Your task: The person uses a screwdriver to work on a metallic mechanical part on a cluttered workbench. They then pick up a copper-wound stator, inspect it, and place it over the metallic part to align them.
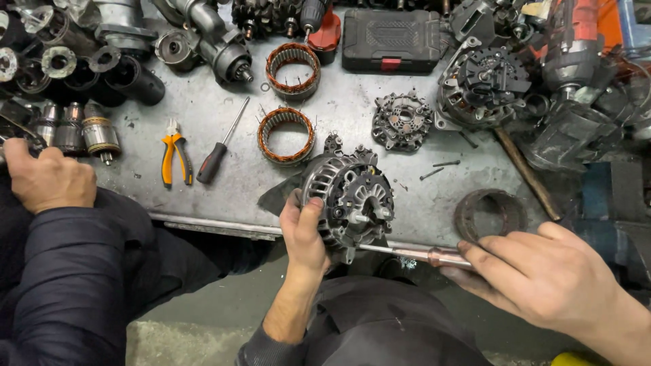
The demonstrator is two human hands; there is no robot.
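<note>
alternator [352, 196]: stands on edge at the near rim of the grey metal bench [346, 112], ribbed housing and rear cover turned toward the camera.
left hand [304, 234]: wraps the near-left side of the alternator, thumb up over the rim, fingers closed around the housing to steady it.
right hand [542, 278]: fingers closed around the clear reddish handle of a screwdriver [424, 255]; the shaft runs left, and its tip goes under the bottom edge of the alternator, where i cannot tell what it meets.
step in hand: by the look of it, working a fastener or seam low on the housing, with the case not yet split.
next move calls for: a firm hold from the left hand against twisting, and the tool kept straight on its seat so it does not slip toward the holding fingers.
nearby on bench: two copper-wound stator rings [287, 134], orange-handled pliers [175, 157], a black-handled screwdriver [222, 144], a rectifier plate [402, 120], loose screws.
other person: a hand [47, 179] in a dark sleeve rests at the left edge, well apart from the alternator.
</note>
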